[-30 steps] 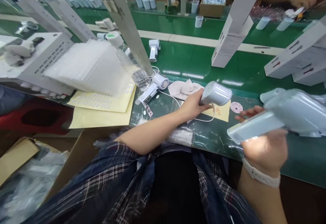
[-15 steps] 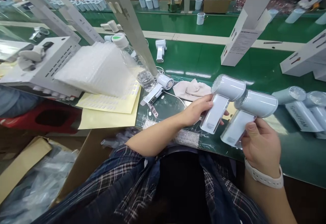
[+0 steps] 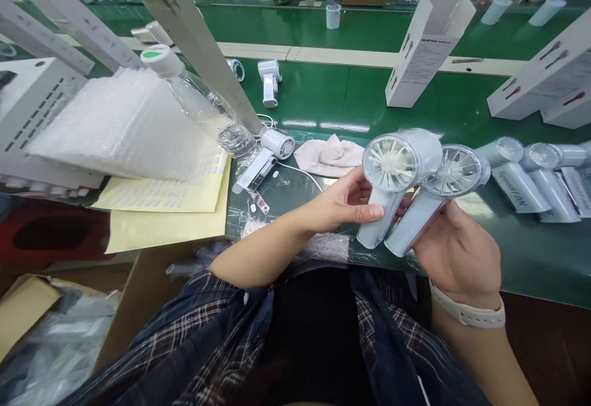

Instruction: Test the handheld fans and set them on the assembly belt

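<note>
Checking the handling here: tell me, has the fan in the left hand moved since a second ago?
Yes. The left hand has lifted its fan off the green table near the pink cloth, beside the right hand's fan.

Two handheld fans (image 3: 418,191) are sitting side by side above the table (image 3: 351,95), a cloth (image 3: 329,154) lying behind, bottle (image 3: 203,107) leaning left.

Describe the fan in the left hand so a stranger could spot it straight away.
Start at the green work surface and come to its near edge, where two hands hold up two pale handheld fans side by side. The left hand grips the left fan by its handle. Unlike the fans lying flat at the right, it is held up, and its round bladed face overlaps the right hand's fan.
</note>
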### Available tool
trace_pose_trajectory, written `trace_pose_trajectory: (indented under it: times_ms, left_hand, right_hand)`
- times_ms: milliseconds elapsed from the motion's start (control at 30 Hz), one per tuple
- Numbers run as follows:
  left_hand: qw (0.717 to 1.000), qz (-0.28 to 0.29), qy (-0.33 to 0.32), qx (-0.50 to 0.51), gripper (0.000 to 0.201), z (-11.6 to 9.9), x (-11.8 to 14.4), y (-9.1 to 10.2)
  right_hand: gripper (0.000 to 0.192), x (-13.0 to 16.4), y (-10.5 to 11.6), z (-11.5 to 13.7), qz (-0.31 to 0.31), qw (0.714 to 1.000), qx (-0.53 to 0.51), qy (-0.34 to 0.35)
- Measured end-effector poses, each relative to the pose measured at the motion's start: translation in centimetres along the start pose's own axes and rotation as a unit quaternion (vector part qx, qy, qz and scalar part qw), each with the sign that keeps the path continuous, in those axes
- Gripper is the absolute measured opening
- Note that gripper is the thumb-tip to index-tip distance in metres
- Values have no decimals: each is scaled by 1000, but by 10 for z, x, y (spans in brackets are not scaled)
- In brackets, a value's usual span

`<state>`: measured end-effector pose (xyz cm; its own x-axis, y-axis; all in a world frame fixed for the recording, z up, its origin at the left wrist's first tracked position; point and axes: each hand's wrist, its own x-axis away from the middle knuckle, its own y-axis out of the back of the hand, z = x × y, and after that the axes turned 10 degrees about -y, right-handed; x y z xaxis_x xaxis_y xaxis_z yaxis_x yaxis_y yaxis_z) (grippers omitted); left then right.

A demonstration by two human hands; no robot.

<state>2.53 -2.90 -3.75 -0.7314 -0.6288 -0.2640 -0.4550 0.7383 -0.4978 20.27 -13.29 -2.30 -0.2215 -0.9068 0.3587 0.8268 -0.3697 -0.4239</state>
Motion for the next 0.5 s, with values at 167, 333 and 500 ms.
trace_pose_trajectory:
  times_ms: [167,333,500]
  left_hand:
    - [998,24,46,42,60,-4,-3,-9]
    - [996,-69,32,38,66,5,-3,-4]
    - [998,-39,22,43,63,8,-3,2]
  right_hand:
    - [34,-3,-10,6,-2,998,-38,-49]
    - [32,-1,-18,10,19,999,-40,-22]
    - [25,2,-18,13,60,995,-31,70]
